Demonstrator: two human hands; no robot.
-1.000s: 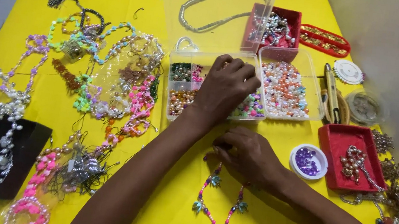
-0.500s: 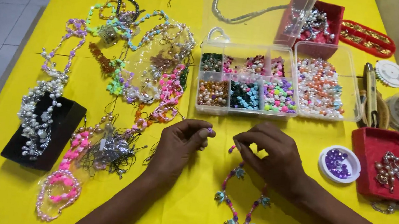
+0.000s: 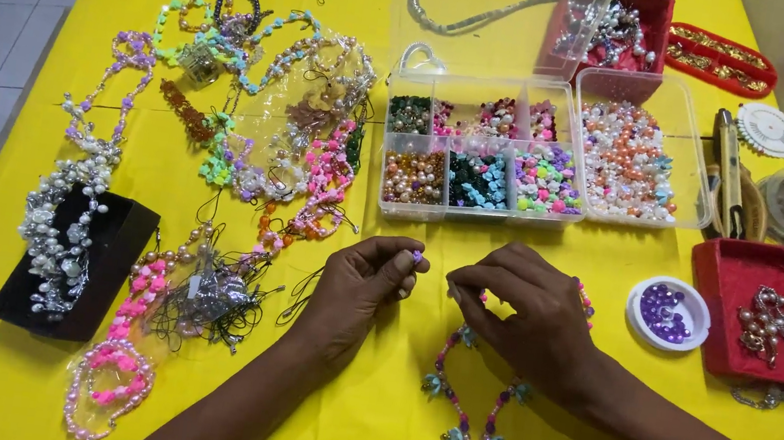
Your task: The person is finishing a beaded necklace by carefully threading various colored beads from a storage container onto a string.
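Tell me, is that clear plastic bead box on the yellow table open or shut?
Open. The clear bead box has its lid swung up and back behind it, so the compartments of coloured beads lie uncovered from above.

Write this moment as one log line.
left hand: pinches purple bead | right hand: holds beaded strand | bead box: open

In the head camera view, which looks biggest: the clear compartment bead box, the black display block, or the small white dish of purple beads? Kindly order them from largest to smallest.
1. Clear compartment bead box
2. Black display block
3. Small white dish of purple beads
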